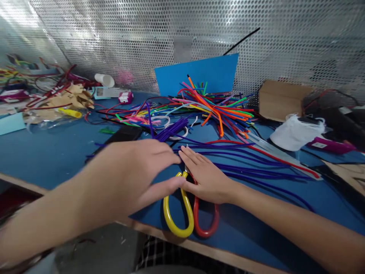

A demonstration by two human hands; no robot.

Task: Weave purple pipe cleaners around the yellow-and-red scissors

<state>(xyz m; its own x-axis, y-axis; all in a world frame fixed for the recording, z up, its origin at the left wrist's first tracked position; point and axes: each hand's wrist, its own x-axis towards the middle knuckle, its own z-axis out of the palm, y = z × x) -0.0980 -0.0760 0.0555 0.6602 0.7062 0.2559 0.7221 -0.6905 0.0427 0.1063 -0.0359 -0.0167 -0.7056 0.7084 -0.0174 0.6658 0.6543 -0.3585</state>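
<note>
My left hand (128, 175), a little blurred, reaches in from the left with thumb and forefinger apart; its other fingers are partly hidden. Its thumb tip meets my right hand (208, 177), which lies flat with the fingers stretched forward. Under the right hand is a pair of scissors (186, 205) with one yellow and one red handle, the blades mostly covered. Long purple pipe cleaners (256, 173) run to the right from beneath my right fingers. Just beyond the hands lies a bunch of short purple pipe cleaners (172, 129).
A pile of multicoloured pipe cleaners (213, 108) lies before a blue board (196, 74). A white mask (295, 133) and cardboard (282, 101) sit at right. Brown paper (71, 99) and a light blue card (11, 123) are at left. The blue table (57, 152) has a pale front edge.
</note>
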